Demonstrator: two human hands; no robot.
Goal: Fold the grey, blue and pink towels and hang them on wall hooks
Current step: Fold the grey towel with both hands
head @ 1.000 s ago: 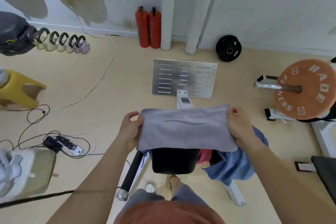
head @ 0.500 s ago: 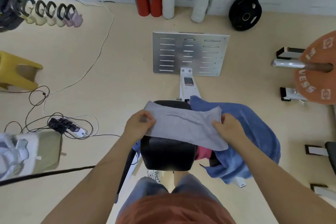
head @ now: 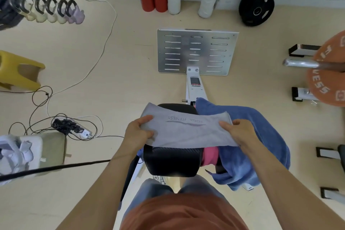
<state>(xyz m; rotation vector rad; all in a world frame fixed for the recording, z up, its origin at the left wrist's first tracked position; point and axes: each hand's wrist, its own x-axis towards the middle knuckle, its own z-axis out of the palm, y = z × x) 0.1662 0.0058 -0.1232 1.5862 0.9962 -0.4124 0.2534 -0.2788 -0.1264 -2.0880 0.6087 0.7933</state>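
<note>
The grey towel (head: 186, 130) is stretched flat between both hands above a black padded seat (head: 172, 162), with its printed lettering reading upside down from the wearer's side. The left hand (head: 139, 134) pinches the towel's left edge, thumb on top and fingers curled underneath, while the right hand (head: 240, 132) grips the right edge in the same way, thumb lying across the cloth. The towel is folded into a wide band, its near edge hanging just over the front half of the seat. The blue towel (head: 261, 136) is draped in a loose heap just to the right of the seat, partly beneath the right hand and forearm, and spills down toward the floor. The pink towel (head: 210, 156) shows only as a small patch wedged between the seat and the blue towel, mostly covered. Beyond the seat, a white machine beam runs up to a slotted metal footplate (head: 197, 51) on the tan floor (head: 121, 61). A black weight plate (head: 256, 6) leans against the wall, with red and white rolls standing upright beside it. To the left lie a power strip (head: 71, 129) with tangled cables, a yellow stool (head: 18, 71) and a row of kettlebells (head: 52, 10). An orange weight plate (head: 326, 73) on a bar sits at the right edge.
</note>
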